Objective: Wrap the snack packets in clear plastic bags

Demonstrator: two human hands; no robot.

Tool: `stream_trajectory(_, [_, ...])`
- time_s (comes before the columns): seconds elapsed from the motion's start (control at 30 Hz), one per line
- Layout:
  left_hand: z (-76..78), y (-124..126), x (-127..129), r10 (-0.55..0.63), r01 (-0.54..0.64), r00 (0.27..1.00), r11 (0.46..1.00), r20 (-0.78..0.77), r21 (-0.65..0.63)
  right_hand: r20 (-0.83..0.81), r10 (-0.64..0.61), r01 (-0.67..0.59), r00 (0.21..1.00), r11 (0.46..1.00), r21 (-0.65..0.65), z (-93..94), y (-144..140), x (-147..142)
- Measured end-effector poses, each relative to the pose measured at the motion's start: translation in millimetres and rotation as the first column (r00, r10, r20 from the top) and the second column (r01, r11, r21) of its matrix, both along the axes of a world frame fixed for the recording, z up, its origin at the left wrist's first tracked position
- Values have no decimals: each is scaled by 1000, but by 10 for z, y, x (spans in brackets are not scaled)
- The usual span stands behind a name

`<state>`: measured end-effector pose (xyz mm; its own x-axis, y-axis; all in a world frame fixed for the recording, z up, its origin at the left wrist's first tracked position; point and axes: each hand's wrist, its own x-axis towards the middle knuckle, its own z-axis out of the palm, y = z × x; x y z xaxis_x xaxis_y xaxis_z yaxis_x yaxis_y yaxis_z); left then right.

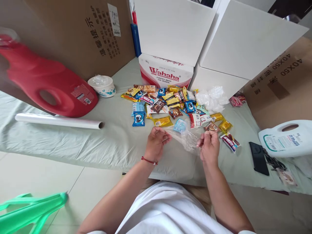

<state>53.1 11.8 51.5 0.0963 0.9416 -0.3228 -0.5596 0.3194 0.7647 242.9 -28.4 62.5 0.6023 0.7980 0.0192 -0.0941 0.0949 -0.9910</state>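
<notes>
A clear plastic bag (188, 139) is stretched between my two hands, just above the cloth. My left hand (156, 143) pinches one side of it, and my right hand (210, 146) grips the other. A light blue snack packet (179, 125) shows behind or within the clear film; I cannot tell which. Beyond my hands lies a loose pile of wrapped snacks (168, 100) in yellow, blue, brown and red. A yellow packet (162, 121) is close to my left fingertips. A brown packet (211, 127) lies just past my right hand, with a purple-and-white packet (230, 142) to its right.
Crumpled clear bags (213, 99) lie behind the pile, before white boxes (246, 42) and a Wahaha carton (165, 71). At left are a red jug (60, 81), paper bowl (103, 89) and white roll (58, 121). A phone (258, 158) and white jug (287, 138) are right.
</notes>
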Motion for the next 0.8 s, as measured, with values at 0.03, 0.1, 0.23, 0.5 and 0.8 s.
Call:
stream_trajectory(0.03, [-11, 19, -53, 69, -71, 996, 997, -60, -25, 5, 10, -10, 1000, 1000, -9, 20, -44, 13])
stream_trajectory(0.1, [-25, 49, -197, 184, -189, 968, 982, -170, -17, -22, 62, -63, 998, 997, -43, 64, -164, 22])
stream_trajectory(0.23, [-1, 104, -579, 109, -80, 960, 990, -260, 119, -113, 112, -128, 987, 982, -140, 117, -372, 27])
stream_trajectory(0.5, [-81, -44, -860, -108, 6, 895, 973, -433, -231, -99, 58, -74, 993, 984, -164, -198, -150, -113])
stream_trajectory(0.8, [-224, -672, -155, -462, 327, 833, 855, -304, -402, -162, 109, -128, 981, 986, -108, -72, -254, -564])
